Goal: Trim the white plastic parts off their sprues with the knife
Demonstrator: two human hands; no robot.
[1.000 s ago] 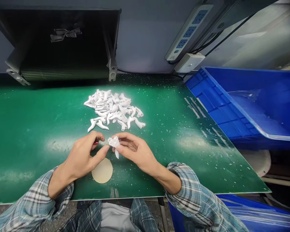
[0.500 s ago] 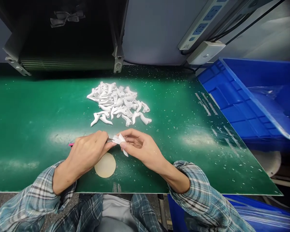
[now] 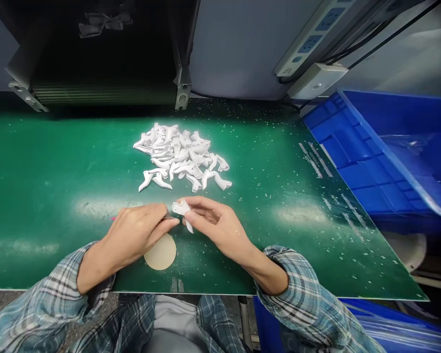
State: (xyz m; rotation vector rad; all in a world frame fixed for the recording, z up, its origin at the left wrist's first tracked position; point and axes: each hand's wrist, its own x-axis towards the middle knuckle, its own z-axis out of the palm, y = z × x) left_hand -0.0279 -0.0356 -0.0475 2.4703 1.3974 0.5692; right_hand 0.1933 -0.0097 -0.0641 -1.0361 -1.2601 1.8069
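The right hand [image 3: 216, 226] pinches a small white plastic part [image 3: 182, 209] between thumb and fingertips, just above the green mat [image 3: 279, 196]. The left hand [image 3: 137, 233] is clenched around a thin tool [image 3: 168, 214], mostly hidden, whose tip meets the part. A beige disc [image 3: 162, 255] lies on the mat just below both hands. A pile of white parts [image 3: 180, 154] sits near, beyond the hands, and a blue bin [image 3: 371, 162] stands well apart on the right.
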